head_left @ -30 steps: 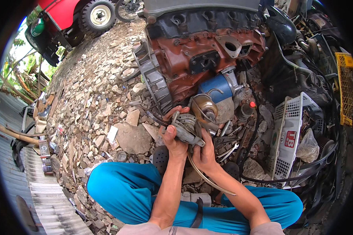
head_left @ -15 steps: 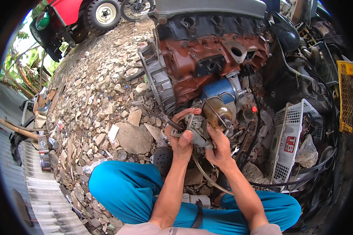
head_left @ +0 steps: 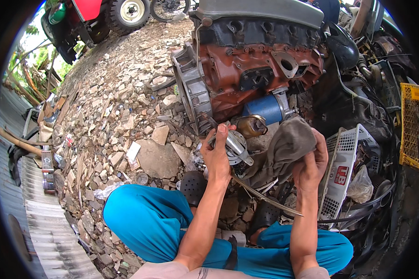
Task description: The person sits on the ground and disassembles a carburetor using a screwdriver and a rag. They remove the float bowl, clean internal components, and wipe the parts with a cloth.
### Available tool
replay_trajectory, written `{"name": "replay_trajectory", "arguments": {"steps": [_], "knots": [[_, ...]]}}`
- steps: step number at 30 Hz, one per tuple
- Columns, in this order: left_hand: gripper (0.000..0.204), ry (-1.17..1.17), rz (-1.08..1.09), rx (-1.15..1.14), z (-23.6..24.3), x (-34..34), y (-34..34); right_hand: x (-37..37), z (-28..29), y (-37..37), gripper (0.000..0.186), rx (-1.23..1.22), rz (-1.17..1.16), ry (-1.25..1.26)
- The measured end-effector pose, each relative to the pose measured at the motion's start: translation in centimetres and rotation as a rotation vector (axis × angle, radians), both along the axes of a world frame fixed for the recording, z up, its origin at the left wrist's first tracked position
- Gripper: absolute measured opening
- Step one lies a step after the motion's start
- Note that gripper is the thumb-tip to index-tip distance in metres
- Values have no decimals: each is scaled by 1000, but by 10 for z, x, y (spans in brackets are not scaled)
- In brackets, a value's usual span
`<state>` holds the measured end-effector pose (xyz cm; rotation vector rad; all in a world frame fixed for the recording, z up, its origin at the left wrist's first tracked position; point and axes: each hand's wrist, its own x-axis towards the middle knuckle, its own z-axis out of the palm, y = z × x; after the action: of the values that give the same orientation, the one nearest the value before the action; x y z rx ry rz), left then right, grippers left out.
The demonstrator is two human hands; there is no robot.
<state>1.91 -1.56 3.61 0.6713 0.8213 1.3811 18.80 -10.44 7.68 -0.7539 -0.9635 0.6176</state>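
Observation:
My left hand [head_left: 217, 153] grips a small grey metal engine part [head_left: 235, 148] held up in front of me. My right hand [head_left: 312, 162] holds a dirty grey rag [head_left: 284, 149] bunched beside that part, the cloth hanging down toward it. Both hands are raised above my knees in blue trousers [head_left: 149, 218]. Just behind them lies a rusty red engine block [head_left: 260, 69] with a blue cylindrical filter [head_left: 265, 108] and a brownish round part [head_left: 251, 125] under it. A thin cable [head_left: 265, 197] runs below my hands.
Broken stones and rubble [head_left: 111, 121] cover the ground to the left. A white plastic basket [head_left: 342, 172] and a yellow crate [head_left: 409, 125] stand at the right among dark engine parts. A red vehicle with a wheel [head_left: 130, 11] is at the top left. Corrugated sheet [head_left: 37, 218] lies lower left.
My right hand has left the metal part and moved to the right, now holding up the grey rag. My left hand still holds the part, raised a little.

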Motion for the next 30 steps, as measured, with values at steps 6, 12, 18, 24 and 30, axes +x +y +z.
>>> {"name": "replay_trajectory", "arguments": {"steps": [6,12,18,24,30], "knots": [[57,44,-126,-99,4,19,-16,-43,-6,9,51,-295,128,-626],[100,334,-250,29,4,21,-28,-41,-25,16,65,-426,-27,-418],[100,644,-312,135,8,22,-34,-43,-26,19,47,-463,-143,-48],[110,607,-424,163,39,13,-29,-18,-33,22,40,-436,-128,479],[91,566,-413,143,15,10,-26,-19,-38,23,44,-317,-127,607]]}}
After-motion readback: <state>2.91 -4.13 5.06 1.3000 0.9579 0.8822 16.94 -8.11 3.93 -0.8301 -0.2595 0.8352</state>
